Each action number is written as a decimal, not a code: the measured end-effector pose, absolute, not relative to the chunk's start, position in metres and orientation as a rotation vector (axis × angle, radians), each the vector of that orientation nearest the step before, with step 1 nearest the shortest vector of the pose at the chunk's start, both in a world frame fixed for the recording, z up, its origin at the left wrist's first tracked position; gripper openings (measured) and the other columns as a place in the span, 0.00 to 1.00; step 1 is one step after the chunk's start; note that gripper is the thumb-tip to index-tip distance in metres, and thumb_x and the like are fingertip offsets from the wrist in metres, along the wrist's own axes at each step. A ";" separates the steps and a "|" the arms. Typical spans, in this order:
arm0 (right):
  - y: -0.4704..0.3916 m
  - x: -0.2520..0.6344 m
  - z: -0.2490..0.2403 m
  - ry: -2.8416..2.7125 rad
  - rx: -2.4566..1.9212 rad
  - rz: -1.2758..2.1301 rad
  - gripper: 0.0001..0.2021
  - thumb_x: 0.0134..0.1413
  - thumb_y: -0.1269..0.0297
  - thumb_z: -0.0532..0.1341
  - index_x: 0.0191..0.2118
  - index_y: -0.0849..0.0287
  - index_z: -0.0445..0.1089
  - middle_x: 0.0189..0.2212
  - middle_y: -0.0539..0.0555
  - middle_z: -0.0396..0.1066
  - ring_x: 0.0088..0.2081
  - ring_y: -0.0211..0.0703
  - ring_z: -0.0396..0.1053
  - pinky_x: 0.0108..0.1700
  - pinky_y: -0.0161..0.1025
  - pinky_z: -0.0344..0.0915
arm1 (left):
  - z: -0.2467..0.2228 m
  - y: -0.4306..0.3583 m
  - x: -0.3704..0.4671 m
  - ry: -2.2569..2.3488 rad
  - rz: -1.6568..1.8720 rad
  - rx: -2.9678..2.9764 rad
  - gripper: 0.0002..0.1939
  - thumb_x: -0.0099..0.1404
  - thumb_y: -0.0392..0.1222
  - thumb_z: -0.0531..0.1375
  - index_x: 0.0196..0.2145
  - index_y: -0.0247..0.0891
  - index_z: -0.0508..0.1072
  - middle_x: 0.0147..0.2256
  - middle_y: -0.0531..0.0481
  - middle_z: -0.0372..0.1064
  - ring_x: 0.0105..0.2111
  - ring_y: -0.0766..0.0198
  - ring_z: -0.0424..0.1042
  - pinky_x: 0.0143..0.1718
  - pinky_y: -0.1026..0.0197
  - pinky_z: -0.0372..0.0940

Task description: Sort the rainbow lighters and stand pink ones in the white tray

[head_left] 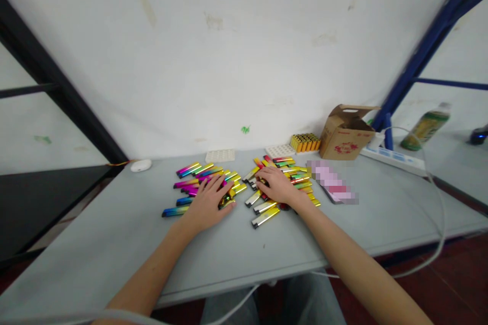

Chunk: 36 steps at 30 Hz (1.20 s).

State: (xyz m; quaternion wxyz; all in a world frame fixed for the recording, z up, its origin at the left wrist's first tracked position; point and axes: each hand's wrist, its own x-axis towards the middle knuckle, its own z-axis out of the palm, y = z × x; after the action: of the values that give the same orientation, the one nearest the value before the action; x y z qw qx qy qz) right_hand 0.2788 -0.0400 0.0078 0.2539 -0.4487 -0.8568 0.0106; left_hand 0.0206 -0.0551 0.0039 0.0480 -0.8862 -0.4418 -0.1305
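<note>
Two loose piles of slim, shiny, lighter-like pieces with dark ends lie on the grey table. My left hand (212, 203) rests with fingers spread over the left pile (186, 183), which shows magenta, blue and yellow. Over the right pile (266, 218), mostly silver, gold and red, lies my right hand (277, 185). Its fingers are stretched out and bent slightly at the tips. Both palms face down and cover part of the pieces, so what lies directly beneath them is hidden. A gap of bare tabletop separates the piles.
Against the wall stand white hole trays (220, 156), one block of upright yellow-orange cylinders (305, 142) and an open cardboard box (345, 134). A phone-like blurred object (331, 183), power strip (396, 160), bottle (426, 127) and white case (141, 165) are around. A white cable hangs over the right edge.
</note>
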 end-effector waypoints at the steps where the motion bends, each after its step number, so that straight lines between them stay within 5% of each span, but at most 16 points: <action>1: -0.040 0.279 0.008 -2.329 -1.223 0.032 0.09 0.60 0.64 0.56 0.39 0.60 0.71 0.37 0.57 0.73 0.45 0.46 0.67 0.52 0.47 0.61 | 0.004 -0.055 0.021 -1.347 -0.396 -2.705 0.29 0.66 0.56 0.50 0.60 0.42 0.62 0.62 0.39 0.55 0.63 0.49 0.51 0.62 0.40 0.47; 18: -0.037 0.282 0.007 -2.329 -1.241 0.065 0.09 0.59 0.62 0.56 0.40 0.59 0.71 0.41 0.58 0.73 0.46 0.46 0.66 0.52 0.46 0.59 | 0.022 -0.044 0.024 -1.494 -0.753 -2.553 0.24 0.66 0.53 0.50 0.52 0.36 0.69 0.57 0.40 0.62 0.58 0.52 0.59 0.60 0.48 0.53; 25: -0.035 0.286 0.008 -2.324 -1.224 0.075 0.10 0.60 0.63 0.56 0.41 0.59 0.71 0.40 0.57 0.74 0.46 0.46 0.67 0.52 0.47 0.60 | 0.041 0.020 0.039 -1.728 -0.290 -2.535 0.32 0.66 0.57 0.44 0.51 0.27 0.69 0.54 0.33 0.65 0.56 0.48 0.63 0.57 0.48 0.56; 31: -0.035 0.286 0.008 -2.323 -1.221 0.071 0.10 0.60 0.63 0.56 0.42 0.59 0.72 0.42 0.57 0.74 0.48 0.46 0.66 0.54 0.47 0.59 | 0.038 0.041 0.054 -1.854 -0.052 -2.497 0.36 0.65 0.61 0.41 0.54 0.30 0.67 0.57 0.31 0.61 0.60 0.43 0.56 0.58 0.39 0.49; 36: -0.035 0.287 0.007 -2.329 -1.222 0.064 0.09 0.59 0.63 0.56 0.41 0.58 0.72 0.42 0.57 0.74 0.49 0.47 0.65 0.53 0.47 0.59 | 0.032 0.035 0.061 -1.693 -0.066 -2.571 0.35 0.66 0.62 0.40 0.52 0.32 0.69 0.54 0.33 0.66 0.57 0.46 0.61 0.59 0.39 0.45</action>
State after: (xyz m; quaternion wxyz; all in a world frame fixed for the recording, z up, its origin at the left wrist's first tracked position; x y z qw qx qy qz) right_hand 0.2865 -0.0346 0.0072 0.2527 -0.4493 -0.8566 0.0234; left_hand 0.0607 0.0349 0.0318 0.0314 -0.8346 -0.5495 -0.0215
